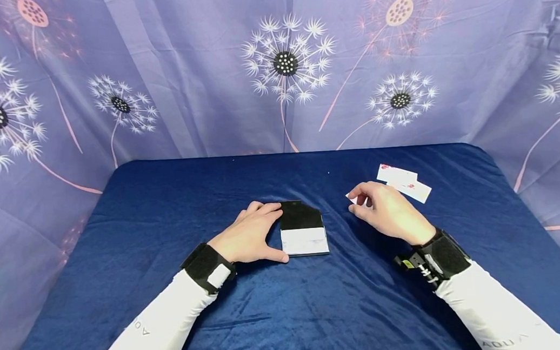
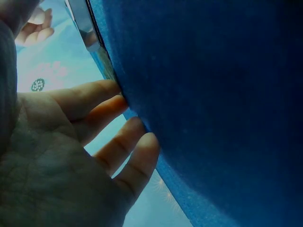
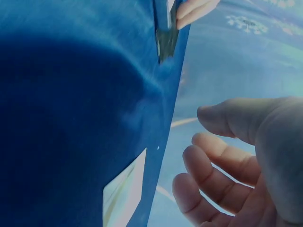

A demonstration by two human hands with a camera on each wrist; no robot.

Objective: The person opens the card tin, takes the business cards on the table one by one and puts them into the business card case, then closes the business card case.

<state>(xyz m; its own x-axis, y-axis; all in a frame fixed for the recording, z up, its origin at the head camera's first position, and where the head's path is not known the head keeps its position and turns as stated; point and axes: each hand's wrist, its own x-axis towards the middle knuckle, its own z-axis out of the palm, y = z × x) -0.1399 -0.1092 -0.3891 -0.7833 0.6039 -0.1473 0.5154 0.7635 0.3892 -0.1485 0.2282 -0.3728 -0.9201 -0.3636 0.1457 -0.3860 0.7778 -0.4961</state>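
Case [image 1: 302, 217] black above, silvery-white below; left fingers [image 2: 140, 161] spread, right fingers [image 3: 203, 168] curved, apart.

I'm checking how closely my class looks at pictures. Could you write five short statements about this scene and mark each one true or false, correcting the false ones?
1. The left hand is at the left side of the case. True.

2. The case is closed. False: it is open, its black part lying beyond the pale part.

3. White cards lie on the table to the right of the case. True.

4. The right hand is gripping the case. False: it is apart from the case, with nothing between its thumb and fingers.

5. The tablecloth is dark blue. True.
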